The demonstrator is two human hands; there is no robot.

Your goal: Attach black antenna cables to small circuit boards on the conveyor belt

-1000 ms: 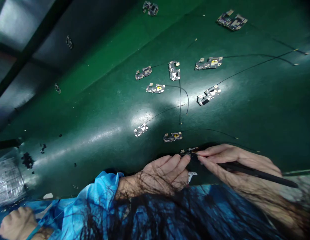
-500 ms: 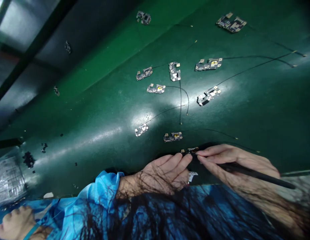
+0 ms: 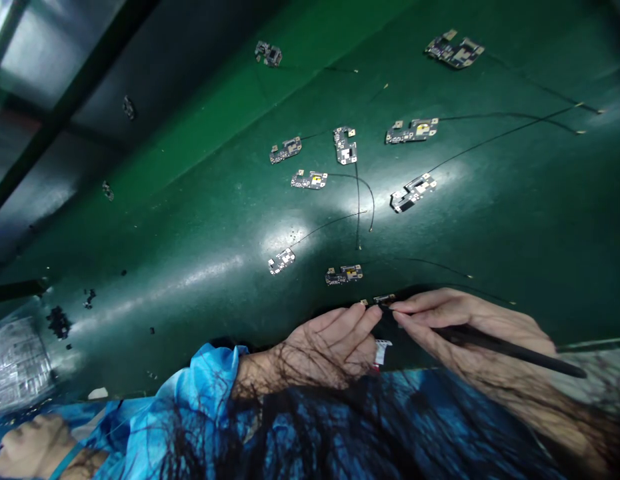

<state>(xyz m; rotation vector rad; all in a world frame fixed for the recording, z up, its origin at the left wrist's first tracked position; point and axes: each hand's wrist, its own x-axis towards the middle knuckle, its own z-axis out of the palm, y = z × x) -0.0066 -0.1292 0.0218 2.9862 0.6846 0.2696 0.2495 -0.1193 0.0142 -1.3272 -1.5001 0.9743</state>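
Observation:
My left hand (image 3: 335, 343) rests at the table's near edge, its fingers closed on a small circuit board (image 3: 384, 299) that is mostly hidden under the fingertips. From the right, my right hand (image 3: 455, 320) pinches a dark pen-like tool (image 3: 515, 350), its thin tip at the board beside my left fingertips. A thin cable runs rightward behind my right hand. Just beyond my fingers lies another board (image 3: 344, 274) with a yellow patch. A white label (image 3: 383, 351) with some red shows below my left hand.
Several boards with thin black cables lie on the green table (image 3: 200, 220), among them one at the far right (image 3: 454, 50). Small black parts (image 3: 58, 322) and a clear plastic bag (image 3: 17, 363) are at the left. Another person's hand (image 3: 33, 445) is at the lower left.
The view has shifted slightly, and the boards appear a little further left. The other person's hand has turned somewhat. My hands keep nearly the same pose on the board and tool.

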